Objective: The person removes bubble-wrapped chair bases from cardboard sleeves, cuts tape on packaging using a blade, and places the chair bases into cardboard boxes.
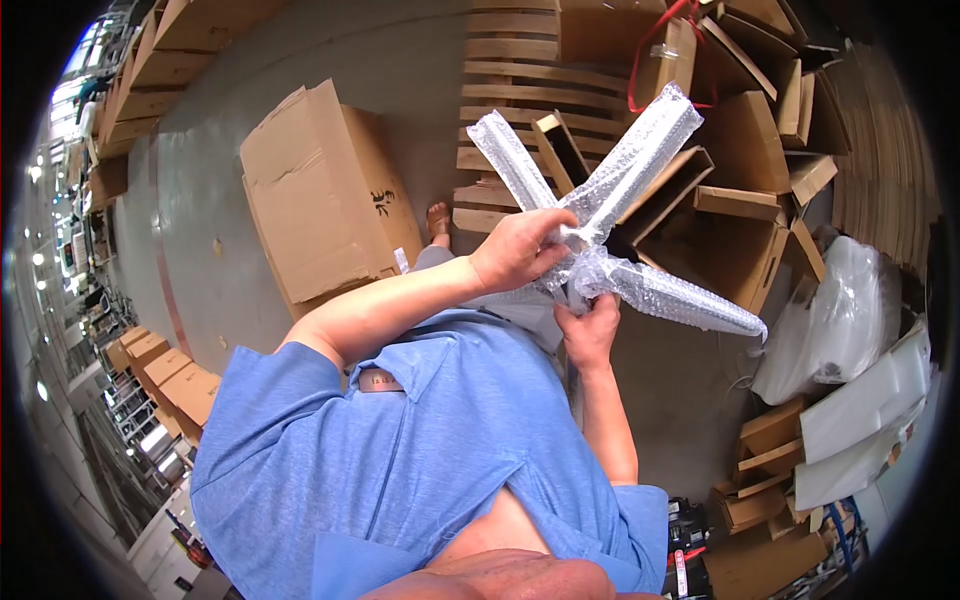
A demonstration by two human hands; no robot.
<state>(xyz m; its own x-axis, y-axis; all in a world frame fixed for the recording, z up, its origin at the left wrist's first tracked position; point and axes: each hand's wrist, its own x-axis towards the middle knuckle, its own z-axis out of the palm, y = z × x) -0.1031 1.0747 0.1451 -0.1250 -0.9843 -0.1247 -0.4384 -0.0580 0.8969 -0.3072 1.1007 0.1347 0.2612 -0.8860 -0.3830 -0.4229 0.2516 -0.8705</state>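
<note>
A star-shaped metal base (645,150) is held in front of me at waist height, its spread legs wrapped in clear bubble wrap. My left hand (522,248) is closed on it near the hub, with the thumb and fingers on the wrap where the legs meet. From the near side my right hand (590,328) grips the base just below the hub, beside the leg that points right. Part of the base nearest my body is hidden by my hands and shirt.
A large cardboard box (320,190) stands on the floor to the left. Wooden pallets (510,50) lie ahead, with opened cartons (740,140) piled at the right. Plastic wrapping (845,310) and white foam sheets (865,395) lie farther right. Another person's foot (438,220) shows beyond my arm.
</note>
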